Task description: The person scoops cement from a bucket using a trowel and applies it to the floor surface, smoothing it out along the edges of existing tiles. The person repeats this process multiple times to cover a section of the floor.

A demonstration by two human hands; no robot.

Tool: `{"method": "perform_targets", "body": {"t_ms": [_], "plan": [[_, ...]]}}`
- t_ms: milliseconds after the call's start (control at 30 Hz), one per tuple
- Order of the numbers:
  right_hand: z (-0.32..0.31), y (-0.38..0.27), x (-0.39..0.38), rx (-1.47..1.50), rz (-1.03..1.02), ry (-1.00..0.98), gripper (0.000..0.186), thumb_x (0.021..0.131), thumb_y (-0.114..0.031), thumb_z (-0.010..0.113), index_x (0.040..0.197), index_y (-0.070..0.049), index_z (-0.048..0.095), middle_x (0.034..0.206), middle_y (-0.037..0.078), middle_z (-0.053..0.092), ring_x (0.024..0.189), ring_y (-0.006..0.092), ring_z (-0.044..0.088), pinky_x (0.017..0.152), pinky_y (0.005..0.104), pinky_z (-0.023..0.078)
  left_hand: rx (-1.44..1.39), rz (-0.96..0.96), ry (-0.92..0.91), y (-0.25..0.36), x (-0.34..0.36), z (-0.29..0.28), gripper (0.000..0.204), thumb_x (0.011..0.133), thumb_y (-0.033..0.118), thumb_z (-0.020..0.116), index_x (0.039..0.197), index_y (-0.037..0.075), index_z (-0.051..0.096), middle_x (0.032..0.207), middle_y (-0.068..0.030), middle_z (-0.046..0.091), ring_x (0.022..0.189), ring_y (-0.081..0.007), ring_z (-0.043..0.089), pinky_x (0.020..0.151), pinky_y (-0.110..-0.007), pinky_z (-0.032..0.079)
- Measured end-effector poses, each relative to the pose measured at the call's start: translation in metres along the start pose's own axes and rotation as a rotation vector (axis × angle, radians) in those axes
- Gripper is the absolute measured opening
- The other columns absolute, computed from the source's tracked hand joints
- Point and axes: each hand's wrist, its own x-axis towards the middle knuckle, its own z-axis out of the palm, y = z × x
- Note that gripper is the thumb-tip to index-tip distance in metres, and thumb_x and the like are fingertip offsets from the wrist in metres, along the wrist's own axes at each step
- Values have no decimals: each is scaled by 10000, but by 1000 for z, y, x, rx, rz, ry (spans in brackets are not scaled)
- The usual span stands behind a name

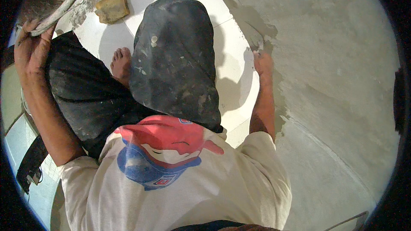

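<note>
At the far left, my left hand (33, 53) is raised with its fingers curled round a pale, dirty hose-like length (64, 12). My right hand (263, 63) reaches to the seam where the white tiled floor (233, 45) meets the grey cement wall (334, 51). Its fingers are closed, and a small thing at the fingertips is too unclear to name. Darker, damp-looking cement (261, 28) lies along the wall's lower edge around that hand.
A yellowish sponge-like block (112, 7) rests on the floor ahead, next to crumbly grey mortar (85, 6). My bent knees in dark, spotted trousers (175, 55) fill the middle, with one bare foot (121, 64) between them. Light-blue panels (21, 141) show at the lower left.
</note>
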Motion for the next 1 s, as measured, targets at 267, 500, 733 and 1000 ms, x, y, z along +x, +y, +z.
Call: {"method": "perform_targets", "body": {"t_ms": [267, 500, 733, 1000], "plan": [[-58, 29, -70, 101, 46, 124, 494, 922, -458, 627, 1133, -18, 705, 1004, 262, 709, 968, 427, 698, 848, 494, 529, 153, 85, 16, -5, -13, 3, 315, 916, -33, 658, 1211, -1, 554, 1255, -160, 606, 1181, -278, 574, 1078, -390, 480], [35, -62, 1, 81, -6, 22, 478, 936, -453, 593, 1103, -16, 689, 1110, 249, 705, 1055, 429, 676, 931, 520, 520, 184, 79, -45, 2, 1, -1, 206, 955, -26, 553, 1160, -39, 546, 1209, -194, 597, 1205, -360, 576, 1087, -506, 499], [50, -79, 42, 111, 64, -37, 472, 955, -444, 565, 1196, -46, 646, 1080, 262, 703, 1038, 442, 673, 913, 535, 517, -22, -23, 14, 12, 8, -4, 185, 943, -21, 572, 1126, -36, 558, 1160, -196, 615, 1162, -361, 597, 1060, -508, 517], [22, -31, -18, 366, 29, 296, 410, 960, -430, 590, 1030, -31, 651, 899, 254, 689, 833, 459, 663, 766, 540, 493, 13, -10, 34, 16, 8, -5, 212, 925, -33, 580, 1135, -44, 557, 1158, -206, 620, 1144, -365, 606, 1044, -504, 532]]}}
